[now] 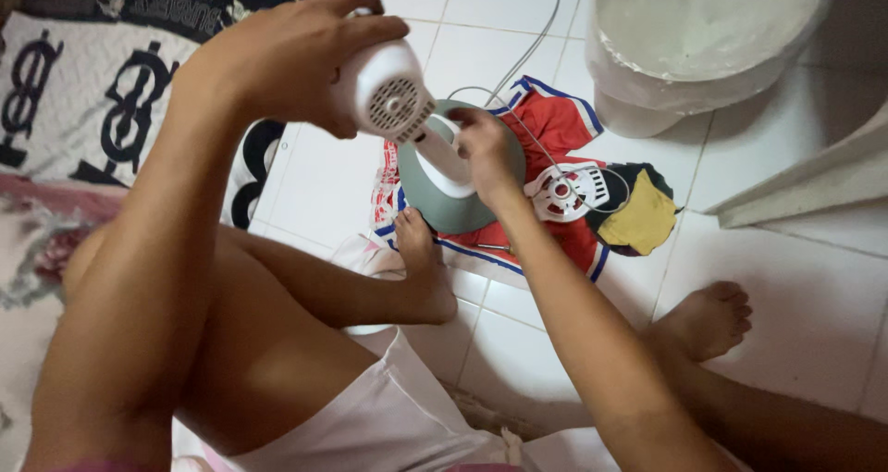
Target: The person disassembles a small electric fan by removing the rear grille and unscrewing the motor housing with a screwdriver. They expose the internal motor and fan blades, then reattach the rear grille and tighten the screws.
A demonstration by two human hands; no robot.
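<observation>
1. On a white tiled floor, seen from above, a person sits with knees bent and both bare feet on the tiles.
2. Left hand is raised at upper centre, fingers curled closed around the top of a white motor housing. Its round vented end faces the camera.
3. Right hand is lower and to the right of the left, just beside the housing. Its fingers are bent down onto a white neck, which joins the housing to a grey round base. Whether they grip the neck or only press on it cannot be told.
4. Housing, neck and base form one small fan body. Its long axis runs from the housing at upper left down to the base at lower right, tilted towards the viewer.
5. Base rests on a red, white and blue cloth spread on the floor, with the toes of one foot touching its near edge. The right hand is nearer the base; the left is nearer the housing.
6. Right of the base, on the cloth, lies a white round grille, with a thin grey cord running away towards the top.
7. At upper right stands a large pale bowl; at left lies a patterned mat.
</observation>
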